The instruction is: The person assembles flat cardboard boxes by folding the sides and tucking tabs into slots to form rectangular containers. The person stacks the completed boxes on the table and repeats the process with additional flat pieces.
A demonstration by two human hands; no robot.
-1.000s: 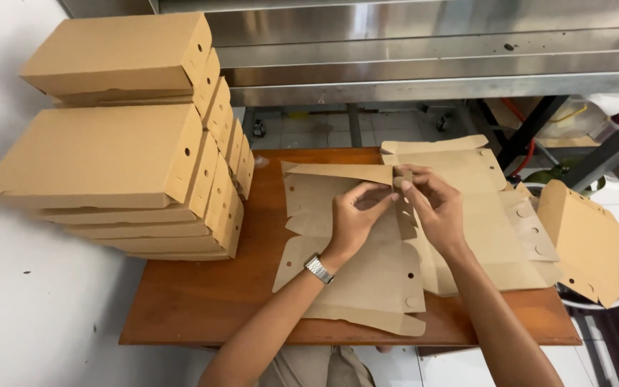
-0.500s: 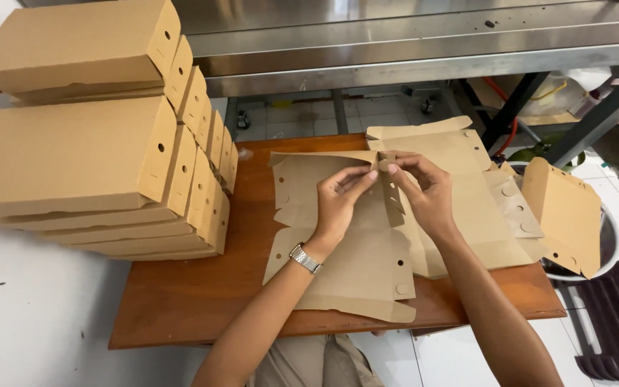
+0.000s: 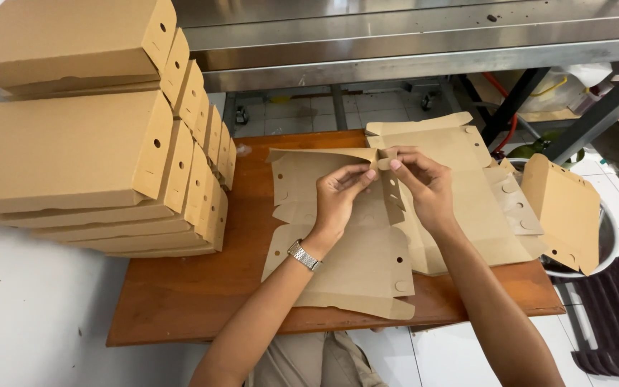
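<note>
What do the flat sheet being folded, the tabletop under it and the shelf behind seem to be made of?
Flat box blank, pinched by the left hand and right hand: brown cardboard, matte, with die-cut tabs and punched holes. Tabletop: likely wood or wood-look laminate, reddish-brown with a slight sheen. Shelf: apparently stainless steel, grey and reflective.

Brown folded cardboard boxes [image 3: 87,136] stacked left; flat box blanks [image 3: 467,201], perhaps several, lie centre-right.
</note>
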